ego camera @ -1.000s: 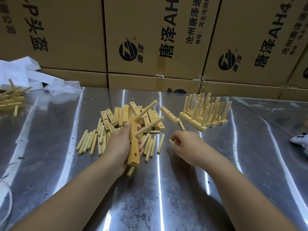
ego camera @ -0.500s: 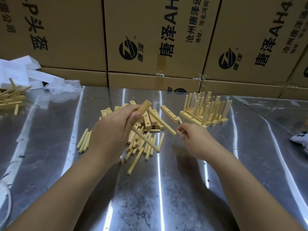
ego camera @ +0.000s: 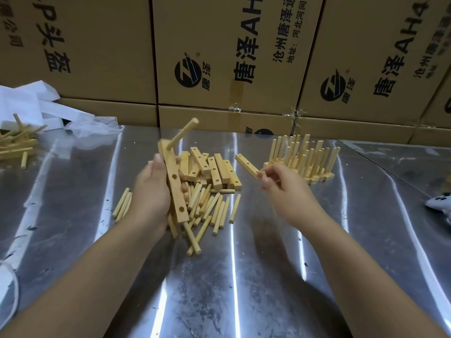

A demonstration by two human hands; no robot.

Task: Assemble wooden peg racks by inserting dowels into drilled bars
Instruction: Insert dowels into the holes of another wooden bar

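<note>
left hand [ego camera: 151,191]: fingers wrapped around a drilled bar [ego camera: 173,185], held raised and near upright above the table [ego camera: 268,276]; one dowel [ego camera: 183,133] seated in the bar's top hole, slanting up toward the far edge; two lower holes show open. further loose dowels sit in the same grip behind the bar, ends poking out below.
right hand [ego camera: 280,184]: raised above the table beside a single drilled bar [ego camera: 247,165]; fingers curled, tips drawn close together; whether they pinch anything, cannot tell.
loose dowels [ego camera: 214,208]: scattered heap at table middle.
spare drilled bars [ego camera: 214,170]: pile just behind the dowels.
finished peg racks [ego camera: 305,158]: cluster toward the far right, pegs up.
cardboard boxes [ego camera: 219,57]: stacked along the far edge.
wooden offcuts [ego camera: 14,145]: far left.
</note>
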